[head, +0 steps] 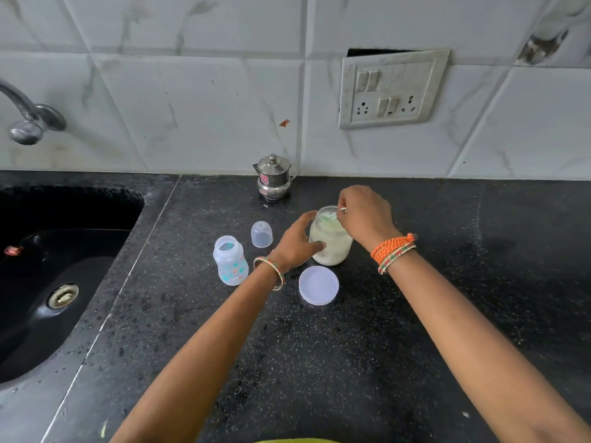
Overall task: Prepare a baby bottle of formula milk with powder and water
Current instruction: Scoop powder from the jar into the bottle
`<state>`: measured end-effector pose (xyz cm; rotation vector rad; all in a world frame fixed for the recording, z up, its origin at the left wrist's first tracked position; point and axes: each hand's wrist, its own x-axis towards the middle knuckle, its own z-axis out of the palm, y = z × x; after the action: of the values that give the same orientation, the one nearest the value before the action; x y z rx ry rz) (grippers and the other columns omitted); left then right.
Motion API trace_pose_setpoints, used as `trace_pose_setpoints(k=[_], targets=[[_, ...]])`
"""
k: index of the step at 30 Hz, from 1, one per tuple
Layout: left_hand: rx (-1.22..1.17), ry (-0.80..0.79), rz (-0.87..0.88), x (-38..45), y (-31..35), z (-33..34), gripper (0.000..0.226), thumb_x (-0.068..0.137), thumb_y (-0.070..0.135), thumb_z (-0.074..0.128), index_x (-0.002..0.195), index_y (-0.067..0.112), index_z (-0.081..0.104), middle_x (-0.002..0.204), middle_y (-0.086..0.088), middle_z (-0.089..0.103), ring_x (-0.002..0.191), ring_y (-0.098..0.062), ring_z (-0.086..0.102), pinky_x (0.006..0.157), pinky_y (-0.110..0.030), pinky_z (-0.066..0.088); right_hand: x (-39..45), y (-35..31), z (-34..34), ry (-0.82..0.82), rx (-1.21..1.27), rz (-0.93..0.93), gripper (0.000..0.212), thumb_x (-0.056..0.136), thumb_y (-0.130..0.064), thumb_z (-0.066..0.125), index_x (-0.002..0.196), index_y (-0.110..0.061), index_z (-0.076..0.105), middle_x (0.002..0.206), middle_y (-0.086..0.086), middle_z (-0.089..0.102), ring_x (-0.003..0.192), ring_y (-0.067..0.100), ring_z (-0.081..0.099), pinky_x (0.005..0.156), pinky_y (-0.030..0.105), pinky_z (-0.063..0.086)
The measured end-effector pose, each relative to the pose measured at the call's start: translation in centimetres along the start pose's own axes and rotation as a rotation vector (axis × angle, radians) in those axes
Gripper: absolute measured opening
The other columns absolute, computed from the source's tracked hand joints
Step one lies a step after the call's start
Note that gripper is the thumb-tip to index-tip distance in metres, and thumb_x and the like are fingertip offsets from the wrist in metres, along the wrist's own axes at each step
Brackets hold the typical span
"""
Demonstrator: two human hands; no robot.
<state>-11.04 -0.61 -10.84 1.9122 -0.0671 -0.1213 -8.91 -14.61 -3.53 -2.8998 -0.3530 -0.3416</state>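
Jar (331, 247) of powder upright mid-counter (319, 362), toward back edge. Left hand (295, 241) wraps jar's left side. Right hand (364, 215) above mouth, pinching spoon (332, 215) dipped inside. Bottle (230, 260) open, left of jar; cap (262, 234) behind it; lid (319, 285) in front of jar.

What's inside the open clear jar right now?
The clear jar holds pale cream powder nearly to its shoulder. A pale green scoop sits at its mouth, pinched by the right hand. The scoop's bowl is hidden.
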Motion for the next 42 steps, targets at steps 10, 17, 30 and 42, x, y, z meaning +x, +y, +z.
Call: trace_pose_setpoints(k=[10, 17, 30, 42], targets=[[0.039, 0.059, 0.023, 0.1, -0.1, 0.6, 0.068, 0.077, 0.008, 0.075, 0.135, 0.009, 0.040, 0.136, -0.010, 0.053, 0.124, -0.023, 0.051, 0.105, -0.039, 0.041, -0.5, 0.6, 1.5, -0.009, 0.034, -0.104, 0.010, 0.088, -0.007, 0.059, 0.089, -0.005, 0.069, 0.092, 0.014, 0.068, 0.084, 0.028, 0.064, 0.068, 0.034, 0.052], [0.043, 0.054, 0.011, 0.0, -0.3, 0.7, 0.068, 0.079, 0.008, 0.073, 0.137, 0.010, 0.038, 0.137, -0.011, 0.052, 0.126, -0.024, 0.048, 0.104, -0.037, 0.040, -0.4, 0.2, 1.7, -0.096, 0.187, -0.032, 0.009, 0.087, -0.010, 0.062, 0.089, -0.008, 0.070, 0.093, 0.012, 0.068, 0.083, 0.027, 0.065, 0.073, 0.038, 0.056], [0.052, 0.066, 0.012, -0.5, -0.8, 0.8, 0.070, 0.080, 0.009, 0.072, 0.140, 0.013, 0.036, 0.144, -0.009, 0.046, 0.133, -0.026, 0.042, 0.110, -0.045, 0.036, -1.4, 3.4, 0.9, 0.002, 0.543, 0.192, 0.008, 0.080, -0.012, 0.074, 0.074, -0.007, 0.076, 0.071, 0.001, 0.070, 0.059, 0.000, 0.057, 0.053, 0.013, 0.041], [0.055, 0.077, 0.016, -0.7, -1.2, 0.8, 0.067, 0.081, 0.008, 0.071, 0.139, 0.014, 0.037, 0.143, -0.008, 0.047, 0.133, -0.024, 0.043, 0.111, -0.044, 0.036, -3.7, 3.7, 1.5, 0.185, 0.558, 0.188, 0.009, 0.084, -0.014, 0.069, 0.078, -0.013, 0.076, 0.060, -0.014, 0.060, 0.057, 0.000, 0.057, 0.054, 0.014, 0.047]])
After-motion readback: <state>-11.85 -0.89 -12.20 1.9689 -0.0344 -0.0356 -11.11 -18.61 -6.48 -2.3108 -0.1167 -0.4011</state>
